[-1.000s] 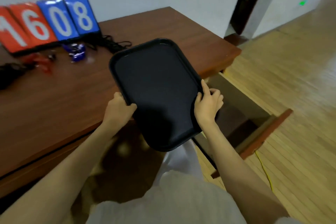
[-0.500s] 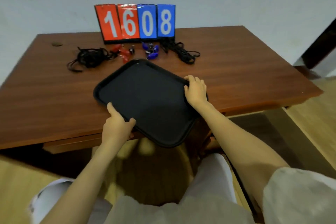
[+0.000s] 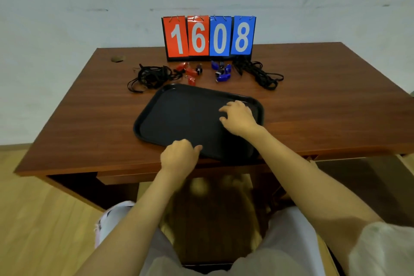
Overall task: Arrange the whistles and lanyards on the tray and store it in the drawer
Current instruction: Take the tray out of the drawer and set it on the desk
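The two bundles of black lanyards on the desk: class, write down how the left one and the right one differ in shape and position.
The left lanyard bundle is a loose, rounded tangle with loops spilling outward; the right lanyard bundle is stretched into a longer diagonal strand. The left bundle lies beside the red whistles, the right bundle beside the blue whistles. Both are black cords lying on the desk, outside the tray.
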A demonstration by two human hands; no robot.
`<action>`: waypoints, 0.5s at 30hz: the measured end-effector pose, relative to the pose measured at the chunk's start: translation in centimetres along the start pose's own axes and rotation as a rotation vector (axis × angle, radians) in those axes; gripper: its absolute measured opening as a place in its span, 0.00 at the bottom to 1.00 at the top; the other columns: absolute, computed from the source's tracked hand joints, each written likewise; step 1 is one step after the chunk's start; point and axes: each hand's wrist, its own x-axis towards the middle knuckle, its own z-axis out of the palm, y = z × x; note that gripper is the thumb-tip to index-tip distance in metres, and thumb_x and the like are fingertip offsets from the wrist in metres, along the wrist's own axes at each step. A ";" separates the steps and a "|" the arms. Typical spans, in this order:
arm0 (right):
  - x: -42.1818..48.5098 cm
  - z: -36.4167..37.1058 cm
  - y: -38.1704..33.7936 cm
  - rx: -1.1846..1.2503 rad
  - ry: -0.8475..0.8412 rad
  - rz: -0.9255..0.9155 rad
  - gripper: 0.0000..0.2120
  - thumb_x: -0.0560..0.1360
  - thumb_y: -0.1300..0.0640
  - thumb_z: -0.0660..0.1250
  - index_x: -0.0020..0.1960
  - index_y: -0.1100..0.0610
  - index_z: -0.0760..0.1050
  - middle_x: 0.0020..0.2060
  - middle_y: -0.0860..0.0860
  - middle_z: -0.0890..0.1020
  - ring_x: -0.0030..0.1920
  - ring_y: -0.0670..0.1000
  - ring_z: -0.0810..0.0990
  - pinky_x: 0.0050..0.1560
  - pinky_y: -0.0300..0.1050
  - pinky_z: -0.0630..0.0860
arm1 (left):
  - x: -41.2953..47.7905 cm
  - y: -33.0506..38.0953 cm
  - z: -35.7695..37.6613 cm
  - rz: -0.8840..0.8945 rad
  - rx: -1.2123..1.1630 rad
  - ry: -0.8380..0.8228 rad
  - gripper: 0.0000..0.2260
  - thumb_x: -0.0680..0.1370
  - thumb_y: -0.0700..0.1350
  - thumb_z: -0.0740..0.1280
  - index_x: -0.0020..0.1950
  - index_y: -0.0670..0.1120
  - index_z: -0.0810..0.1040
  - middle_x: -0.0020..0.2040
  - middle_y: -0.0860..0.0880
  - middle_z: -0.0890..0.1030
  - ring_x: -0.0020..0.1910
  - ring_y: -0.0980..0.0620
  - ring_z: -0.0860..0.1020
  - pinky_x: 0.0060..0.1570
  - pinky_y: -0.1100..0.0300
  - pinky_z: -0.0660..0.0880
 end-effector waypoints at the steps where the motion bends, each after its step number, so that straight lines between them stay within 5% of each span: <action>1: -0.8 0.4 -0.2 -0.065 -0.067 0.019 0.21 0.80 0.52 0.59 0.72 0.53 0.66 0.73 0.54 0.64 0.75 0.57 0.56 0.73 0.59 0.54 | 0.1 0.7 -0.2 0.010 0.068 0.003 0.20 0.79 0.58 0.59 0.36 0.43 0.70 0.33 0.49 0.74 0.34 0.49 0.75 0.35 0.58 0.72; 6: -3.2 2.0 0.8 -0.128 -0.180 0.124 0.24 0.82 0.49 0.48 0.77 0.50 0.49 0.77 0.53 0.51 0.76 0.59 0.50 0.73 0.62 0.51 | 0.8 2.4 -0.7 0.119 0.265 0.028 0.18 0.79 0.57 0.59 0.43 0.43 0.75 0.39 0.48 0.77 0.41 0.47 0.78 0.40 0.56 0.72; 9: -3.5 2.0 2.4 -0.047 -0.198 0.099 0.24 0.83 0.47 0.44 0.78 0.46 0.44 0.78 0.48 0.45 0.77 0.55 0.42 0.74 0.65 0.44 | 2.2 1.4 -0.8 0.254 0.244 0.059 0.17 0.79 0.55 0.60 0.59 0.46 0.78 0.57 0.45 0.75 0.58 0.44 0.72 0.54 0.51 0.71; 12: -3.6 2.2 3.6 -0.001 -0.185 0.061 0.24 0.83 0.46 0.43 0.77 0.44 0.44 0.78 0.46 0.44 0.77 0.52 0.39 0.73 0.64 0.38 | 3.9 -1.1 -0.4 0.193 0.209 -0.004 0.25 0.80 0.58 0.55 0.74 0.50 0.61 0.74 0.43 0.59 0.74 0.42 0.54 0.71 0.44 0.55; 15: -3.6 2.5 4.0 0.020 -0.160 0.052 0.24 0.82 0.44 0.43 0.77 0.43 0.45 0.78 0.45 0.44 0.77 0.51 0.39 0.74 0.63 0.37 | 4.6 -2.7 0.4 0.098 0.143 -0.122 0.28 0.79 0.63 0.48 0.77 0.55 0.49 0.78 0.48 0.47 0.77 0.42 0.43 0.74 0.42 0.43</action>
